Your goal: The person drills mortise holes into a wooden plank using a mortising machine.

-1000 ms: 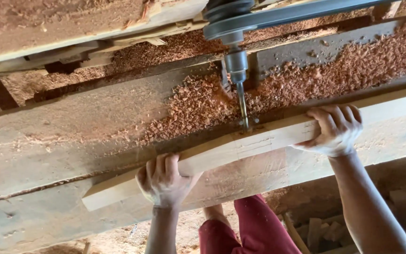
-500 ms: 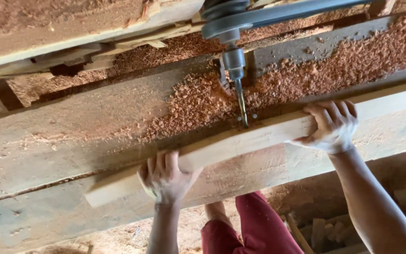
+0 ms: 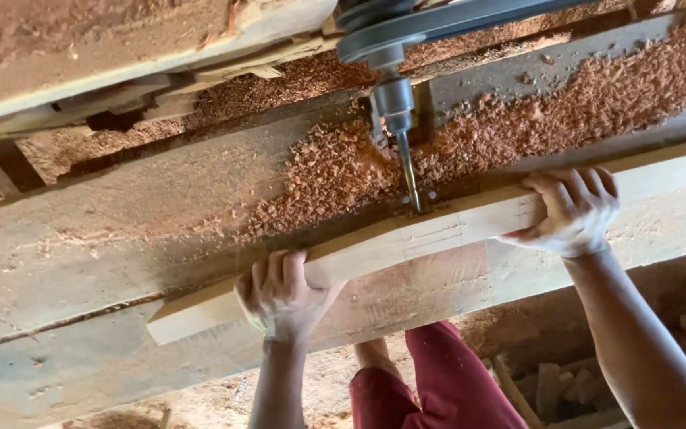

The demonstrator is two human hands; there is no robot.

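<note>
On the sawdust-covered workbench (image 3: 97, 238), a long pale wooden bar (image 3: 406, 234) lying at a slant, pressed up against the drill bit (image 3: 408, 179) hanging from the chuck (image 3: 393, 95) and pulley (image 3: 406, 24) above. Bit tip touching the bar's far edge, right by some pencil marks on its face.

Left hand (image 3: 279, 294) wrapped over the bar near its lower left end, fingers curled round the top edge, fully closed on it. Right hand (image 3: 569, 210) clamped on the bar just right of the bit, fingers folded over the far edge, thumb below. Both gripping tight, nothing loose.

Looks like solid sawn timber: stiff, no flex, probably moderately heavy for its length, dry and a bit dusty so maybe slightly slick under the palms. Sharp square corners, not fragile. Best taken hold of either side of the bit like here, well spread for leverage, fingers kept clear of the spinning part.

Room-wise: heaps of reddish shavings (image 3: 335, 171) banked behind the bar, raised plank (image 3: 121, 56) further back. Near edge of the bench just under the left hand, open drop below toward red trousers (image 3: 438, 381) and wood offcuts (image 3: 557, 381) on the floor. Plenty of slide room along the length, little forward.
</note>
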